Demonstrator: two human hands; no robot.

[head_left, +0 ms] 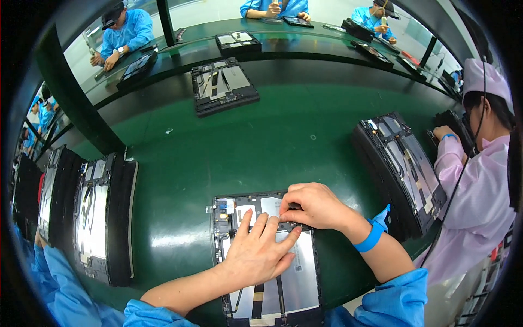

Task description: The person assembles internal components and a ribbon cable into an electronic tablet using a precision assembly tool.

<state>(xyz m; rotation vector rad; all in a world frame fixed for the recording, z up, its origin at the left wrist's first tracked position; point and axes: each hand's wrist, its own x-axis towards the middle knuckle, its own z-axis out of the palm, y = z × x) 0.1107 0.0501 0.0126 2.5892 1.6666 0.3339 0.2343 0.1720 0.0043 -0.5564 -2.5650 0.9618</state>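
The green table (180,180) fills most of my view, its ends lost toward the dark round rim of the lens. I can see its near edge at lower right, partly behind the right forearm. On the right a co-worker in pink (474,169) is cut off by the rim, and a thin black cable (455,196) hangs across the sleeve. The right stack (406,169) leans close to that person; the left stack (98,212) stands near a post (79,103). Green surface runs from the left stack to the open tablet (297,261), and beyond it to the far tablet (224,84); the strip toward the right stack is narrower.

The open tablet lies on the table at lower middle, its near end running down to the lower edge of my view, its middle covered by both hands. The left hand (256,248) lies across it, fingers spread. The right hand (316,206) has thumb and index finger drawn together at the tablet's upper part; I cannot tell what, if anything, they pinch. A blue wristband (373,235) circles the right wrist.

On the tablet's silver plate I make out a small label (298,268), too small to read. A whitish scrap (169,131) lies farther off, its kind unclear.
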